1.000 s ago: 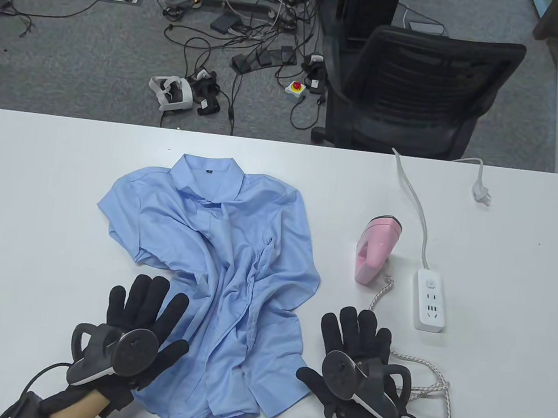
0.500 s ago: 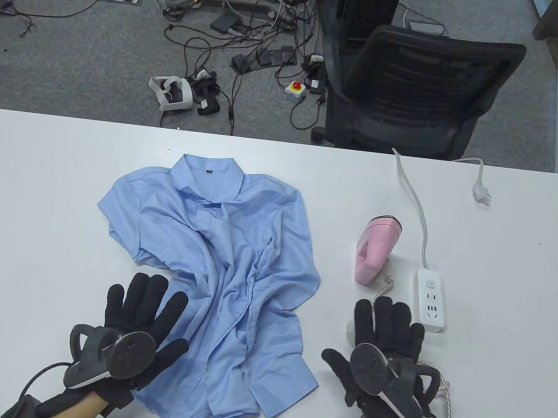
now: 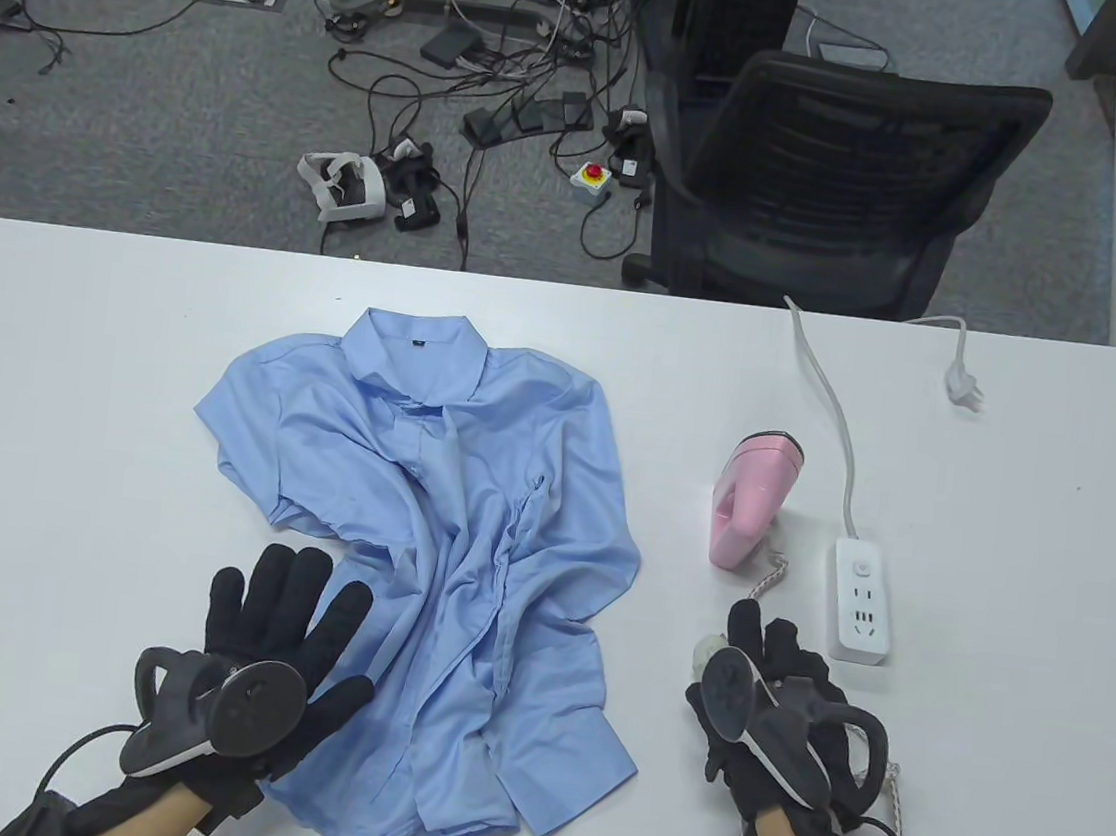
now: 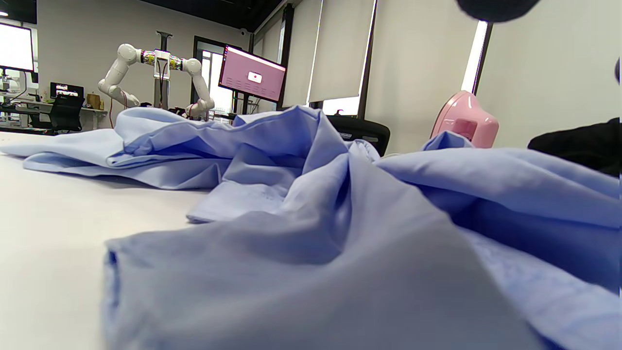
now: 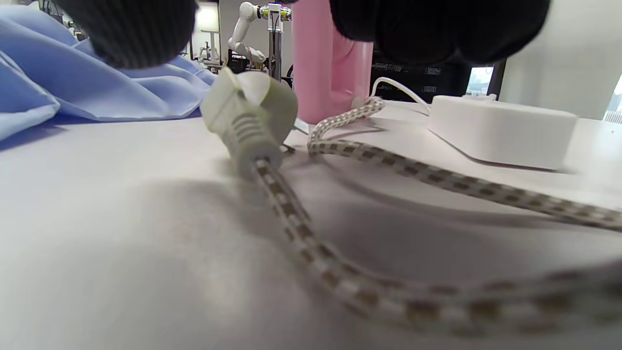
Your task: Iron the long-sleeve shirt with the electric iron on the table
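A crumpled light blue shirt (image 3: 445, 526) lies at the middle of the white table (image 3: 67, 402), collar at the far side. It fills the left wrist view (image 4: 340, 233). My left hand (image 3: 296, 600) lies flat with fingers spread on the shirt's near left edge. A pink iron (image 3: 750, 500) stands upright right of the shirt. My right hand (image 3: 763, 653) curls over the iron's pale plug (image 3: 707, 651). In the right wrist view the plug (image 5: 248, 116) lies on the table between my thumb and fingers (image 5: 437, 24), which are apart. I cannot see whether they touch it.
A white power strip (image 3: 861, 599) lies right of the iron, its own cord running to the far edge. The iron's braided cord (image 3: 844, 732) loops under and behind my right hand. A black office chair (image 3: 826, 187) stands beyond the table.
My right hand has moved right from beside the shirt's hem to over the plug, and its fingers have curled down. My left hand has barely moved.
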The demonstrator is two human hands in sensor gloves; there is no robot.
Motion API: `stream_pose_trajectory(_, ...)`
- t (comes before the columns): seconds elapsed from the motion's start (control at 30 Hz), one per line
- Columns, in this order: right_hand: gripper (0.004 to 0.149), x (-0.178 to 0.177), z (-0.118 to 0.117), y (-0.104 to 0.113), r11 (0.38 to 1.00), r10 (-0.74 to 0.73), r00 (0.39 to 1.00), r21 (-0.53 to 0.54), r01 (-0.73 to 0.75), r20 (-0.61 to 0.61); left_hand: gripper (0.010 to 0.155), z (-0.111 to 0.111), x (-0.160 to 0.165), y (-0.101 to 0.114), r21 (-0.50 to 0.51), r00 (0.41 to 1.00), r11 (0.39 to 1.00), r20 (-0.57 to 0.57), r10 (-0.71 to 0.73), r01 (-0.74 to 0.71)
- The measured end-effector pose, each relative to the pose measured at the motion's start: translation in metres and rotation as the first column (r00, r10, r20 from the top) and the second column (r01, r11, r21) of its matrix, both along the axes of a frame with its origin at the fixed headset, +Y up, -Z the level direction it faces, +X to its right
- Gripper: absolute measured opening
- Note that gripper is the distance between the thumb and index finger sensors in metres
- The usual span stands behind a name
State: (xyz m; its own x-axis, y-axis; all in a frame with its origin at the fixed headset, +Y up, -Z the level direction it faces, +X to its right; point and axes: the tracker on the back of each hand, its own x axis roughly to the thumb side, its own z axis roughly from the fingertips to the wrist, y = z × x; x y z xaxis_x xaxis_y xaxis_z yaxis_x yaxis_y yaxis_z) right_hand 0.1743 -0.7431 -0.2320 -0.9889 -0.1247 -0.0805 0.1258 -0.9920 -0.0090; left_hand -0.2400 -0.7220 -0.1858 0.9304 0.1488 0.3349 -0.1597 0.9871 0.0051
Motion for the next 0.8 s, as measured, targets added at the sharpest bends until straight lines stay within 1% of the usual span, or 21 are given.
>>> stream_pose_trajectory(0.07,0.078,-0.007,-0.005,-0.002,0.999,0.032,0.999,-0.022,-0.033,-0.016,0.074,0.001,0.000,0.002,-0.003,1.000,1.000,0.003,-0.001,0.001)
stream_pose_trajectory(0.13,0.074,-0.013,-0.010,0.000,0.999,0.032,0.999,-0.044,-0.031,0.017,0.074,0.002,-0.001,0.003,-0.002,1.000,1.000,0.003,-0.004,0.004)
stream_pose_trajectory(0.2,0.071,-0.018,-0.013,-0.001,0.996,0.023,0.999,-0.090,-0.020,0.038,0.074,0.002,-0.001,0.004,0.002,1.000,1.000,0.004,0.002,-0.002)
stream_pose_trajectory(0.23,0.071,-0.021,-0.016,-0.005,0.987,0.040,0.998,-0.160,-0.032,0.046,0.074,0.002,-0.001,0.004,0.002,1.000,1.000,0.006,0.004,-0.004)
stream_pose_trajectory(0.27,0.071,-0.021,-0.019,-0.008,0.977,0.068,0.996,-0.207,-0.056,0.054,0.074,0.001,-0.001,0.003,-0.006,1.000,1.000,0.010,0.006,-0.006)
stream_pose_trajectory(0.3,0.074,-0.022,-0.022,-0.011,0.955,0.120,0.991,-0.280,-0.098,0.062,0.074,0.001,-0.001,0.002,-0.019,1.000,1.000,0.010,0.006,-0.005)
stream_pose_trajectory(0.33,0.075,-0.022,-0.024,-0.013,0.953,0.136,0.989,-0.282,-0.113,0.064,0.074,0.000,-0.002,0.001,-0.030,1.000,1.000,0.009,0.005,-0.005)
stream_pose_trajectory(0.37,0.073,-0.022,-0.026,-0.014,0.961,0.125,0.990,-0.254,-0.105,0.062,0.073,-0.001,-0.002,-0.001,-0.043,1.000,0.999,0.008,0.007,-0.007)
stream_pose_trajectory(0.43,0.071,-0.022,-0.028,-0.017,0.968,0.112,0.992,-0.231,-0.096,0.056,0.073,-0.001,-0.002,-0.003,-0.058,1.000,0.998,0.010,0.009,-0.009)
stream_pose_trajectory(0.53,0.074,-0.025,-0.029,-0.018,0.948,0.163,0.986,-0.282,-0.147,0.034,0.073,-0.002,0.001,-0.004,-0.069,1.000,0.998,0.017,0.000,0.001)
stream_pose_trajectory(0.6,0.076,-0.026,-0.029,-0.019,0.939,0.170,0.985,-0.306,-0.155,0.026,0.074,-0.002,0.003,-0.006,-0.051,0.999,0.998,0.012,-0.036,0.037)
stream_pose_trajectory(0.67,0.076,-0.028,-0.027,-0.021,0.947,0.179,0.984,-0.269,-0.174,-0.007,0.074,-0.002,0.007,-0.007,-0.018,0.993,0.992,0.015,-0.121,0.121)
stream_pose_trajectory(0.7,0.076,-0.028,-0.027,-0.022,0.949,0.179,0.984,-0.261,-0.177,-0.017,0.074,-0.002,0.009,-0.008,-0.017,0.990,0.990,0.019,-0.138,0.139)
stream_pose_trajectory(0.73,0.076,-0.027,-0.027,-0.024,0.951,0.177,0.984,-0.253,-0.178,-0.028,0.074,-0.001,0.010,-0.009,-0.022,0.990,0.990,0.021,-0.142,0.142)
stream_pose_trajectory(0.8,0.076,-0.025,-0.025,-0.026,0.968,0.138,0.990,-0.209,-0.136,-0.007,0.074,-0.001,0.012,-0.010,-0.038,0.993,0.992,0.027,-0.119,0.120)
